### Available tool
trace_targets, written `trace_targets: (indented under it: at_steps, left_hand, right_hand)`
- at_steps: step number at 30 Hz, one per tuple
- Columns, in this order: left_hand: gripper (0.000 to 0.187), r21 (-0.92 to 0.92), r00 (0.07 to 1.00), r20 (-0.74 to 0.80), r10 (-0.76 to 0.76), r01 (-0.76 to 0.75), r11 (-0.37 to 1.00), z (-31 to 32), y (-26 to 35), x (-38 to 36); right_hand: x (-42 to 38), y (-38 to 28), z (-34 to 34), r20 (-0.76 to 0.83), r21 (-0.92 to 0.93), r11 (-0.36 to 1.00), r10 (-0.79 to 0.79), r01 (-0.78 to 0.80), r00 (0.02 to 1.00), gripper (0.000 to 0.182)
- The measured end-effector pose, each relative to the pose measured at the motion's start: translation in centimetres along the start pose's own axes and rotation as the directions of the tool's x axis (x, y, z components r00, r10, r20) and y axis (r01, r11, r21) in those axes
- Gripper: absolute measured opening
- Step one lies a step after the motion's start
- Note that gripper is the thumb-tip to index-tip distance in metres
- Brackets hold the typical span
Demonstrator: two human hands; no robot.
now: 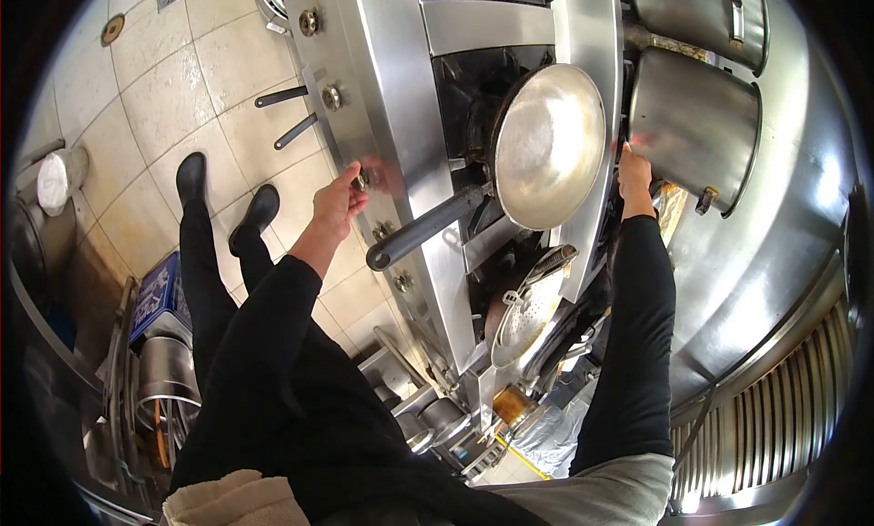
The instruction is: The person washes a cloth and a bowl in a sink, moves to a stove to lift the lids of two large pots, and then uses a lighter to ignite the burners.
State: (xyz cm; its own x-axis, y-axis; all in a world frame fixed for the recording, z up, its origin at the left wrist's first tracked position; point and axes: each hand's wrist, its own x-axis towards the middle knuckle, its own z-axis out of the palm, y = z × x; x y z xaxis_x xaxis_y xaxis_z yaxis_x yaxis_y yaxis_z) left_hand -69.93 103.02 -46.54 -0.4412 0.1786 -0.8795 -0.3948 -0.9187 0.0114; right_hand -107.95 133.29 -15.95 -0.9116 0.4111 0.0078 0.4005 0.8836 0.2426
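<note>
My left hand (337, 203) is at the stove's front panel, its fingers closed around a round metal control knob (362, 180). My right hand (635, 173) reaches across to the back of the stove, beside a large steel stockpot (696, 125). Its fingers are pinched together; whatever they hold is hidden or too small to make out. A small reddish glow shows on the pot just above those fingertips. Between my hands, a wok (551, 148) sits over a burner, and its dark handle (419, 230) sticks out past the front edge toward my left forearm.
Another stockpot (696, 16) stands farther along the back. Nearer me, a perforated skimmer (530, 321) lies over a vessel. Two dark handles (296, 132) jut out below the panel. At lower left are a blue crate (159, 298) and a metal pot (168, 371). Tiled floor (164, 89) lies left.
</note>
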Motion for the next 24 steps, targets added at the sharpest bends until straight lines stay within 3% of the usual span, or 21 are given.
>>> trace_targets:
  at_steps: [2, 5, 10, 13, 16, 18, 21, 24]
  left_hand:
    - [0.035, -0.050, 0.998, -0.008, -0.057, 0.057, 0.997, -0.1, 0.0, 0.4]
    - [0.039, -0.046, 0.997, -0.043, -0.060, 0.058, 0.997, -0.1, 0.1, 0.7]
    - [0.041, -0.044, 0.997, -0.036, -0.074, 0.072, 0.996, -0.1, 0.1, 0.7]
    - [0.041, -0.036, 0.995, -0.041, -0.086, 0.084, 0.996, 0.0, 0.3, 0.3]
    - [0.041, -0.032, 0.996, -0.033, -0.082, 0.081, 0.996, 0.0, 0.4, 0.1]
    - [0.041, -0.034, 0.997, -0.021, -0.073, 0.073, 0.997, 0.0, 0.5, 0.5]
    - [0.040, -0.030, 0.994, -0.038, -0.099, 0.098, 0.995, 0.0, 0.2, 0.5]
    - [0.040, -0.045, 0.994, -0.055, -0.097, 0.095, 0.994, 0.3, 0.6, 0.0]
  right_hand:
    - [-0.6, -0.3, 0.2, -0.076, -0.169, 0.982, -0.096, 0.082, 0.992, 0.057]
    - [-1.7, -0.8, 1.0, -0.092, -0.006, 0.997, -0.081, 0.081, 0.993, 0.057]
    - [-1.1, -1.3, 1.0, -0.160, -0.163, 0.985, -0.075, 0.049, 0.984, 0.051]
    - [0.8, -0.5, 1.7, -0.114, -0.129, 0.988, -0.096, 0.081, 0.989, 0.049]
    - [1.5, -0.2, 1.9, -0.167, -0.080, 0.995, -0.064, 0.051, 0.984, 0.045]
    - [2.1, 0.2, 1.7, -0.030, 0.045, 0.999, 0.005, -0.004, 1.000, 0.041]
    - [1.4, -0.2, 1.5, -0.052, 0.107, 0.993, 0.053, -0.047, 0.997, 0.039]
    - [1.8, -0.2, 1.2, -0.071, 0.046, 0.998, 0.045, -0.042, 0.996, 0.040]
